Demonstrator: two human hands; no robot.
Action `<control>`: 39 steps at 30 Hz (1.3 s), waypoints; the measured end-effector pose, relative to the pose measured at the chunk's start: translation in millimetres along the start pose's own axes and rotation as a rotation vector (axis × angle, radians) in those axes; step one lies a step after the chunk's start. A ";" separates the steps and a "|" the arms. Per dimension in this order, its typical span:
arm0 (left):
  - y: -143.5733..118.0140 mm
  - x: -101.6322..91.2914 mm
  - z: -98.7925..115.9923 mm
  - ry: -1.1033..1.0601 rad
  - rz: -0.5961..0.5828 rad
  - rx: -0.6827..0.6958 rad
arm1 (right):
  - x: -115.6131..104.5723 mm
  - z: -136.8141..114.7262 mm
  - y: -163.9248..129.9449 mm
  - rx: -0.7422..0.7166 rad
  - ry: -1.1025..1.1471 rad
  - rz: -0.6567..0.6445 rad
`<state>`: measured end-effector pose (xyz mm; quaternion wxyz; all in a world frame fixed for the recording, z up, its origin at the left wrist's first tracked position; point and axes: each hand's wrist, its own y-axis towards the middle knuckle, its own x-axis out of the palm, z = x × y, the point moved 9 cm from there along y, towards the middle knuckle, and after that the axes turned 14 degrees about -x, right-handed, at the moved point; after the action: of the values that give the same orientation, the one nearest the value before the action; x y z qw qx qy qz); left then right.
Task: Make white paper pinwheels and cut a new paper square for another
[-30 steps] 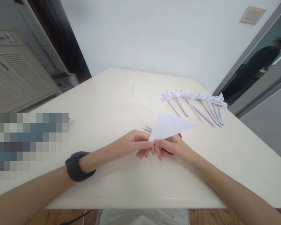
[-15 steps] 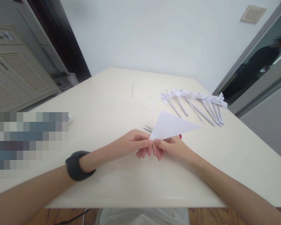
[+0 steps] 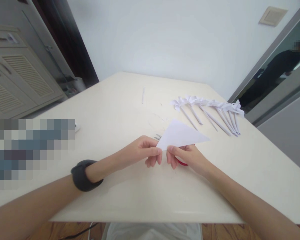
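A white paper triangle (image 3: 180, 136) is held just above the table (image 3: 120, 113), between the two hands and a little beyond them, its near corner at the fingertips and its long point running away to the right. The left hand (image 3: 140, 151) pinches that near corner between thumb and forefinger, the other fingers curled under. The right hand (image 3: 186, 156) pinches the near edge just beside it, thumb on top, fingers tucked below the sheet; the two hands are close together but not quite touching. A black band (image 3: 84, 175) wraps the left wrist. Under the right hand and the paper lie scissors: red handles (image 3: 182, 162) peek out below the right fingers, and the grey blade tips (image 3: 157, 136) stick out just beyond the left hand's thumb, the rest hidden by the sheet. Farther out to the right of the hands, a row of white paper flowers (image 3: 210, 108) on thin rolled stems lies flat, heads side by side, stems slanting toward the table's right edge. Beyond the left hand, well apart, lies a thin paper strip (image 3: 143, 95). Far to the left of the left arm a blurred patch covers part of the table. A cabinet (image 3: 17, 73) stands past the table's left edge, and at far right a person in dark clothing (image 3: 272, 78) shows behind a glass door.
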<state>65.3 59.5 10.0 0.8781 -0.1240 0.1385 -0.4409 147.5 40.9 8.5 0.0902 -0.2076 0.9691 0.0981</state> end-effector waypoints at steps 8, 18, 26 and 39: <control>3.7 6.1 -3.6 0.022 -0.049 0.004 | 11.2 3.1 1.2 -0.056 0.068 -0.064; 1.0 11.8 1.1 0.024 -0.126 0.019 | 15.9 3.5 0.3 -0.095 0.065 -0.121; -0.9 -2.7 0.6 -0.009 0.019 -0.006 | 15.7 6.7 -1.3 -0.014 0.014 -0.145; -0.8 13.8 2.1 -0.069 -0.165 0.038 | 25.8 5.3 -2.8 0.002 0.142 -0.203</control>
<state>73.4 48.0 10.4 0.8452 -0.1332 0.0892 -0.5098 126.2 29.7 -2.6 0.0310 -0.3109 0.9472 0.0725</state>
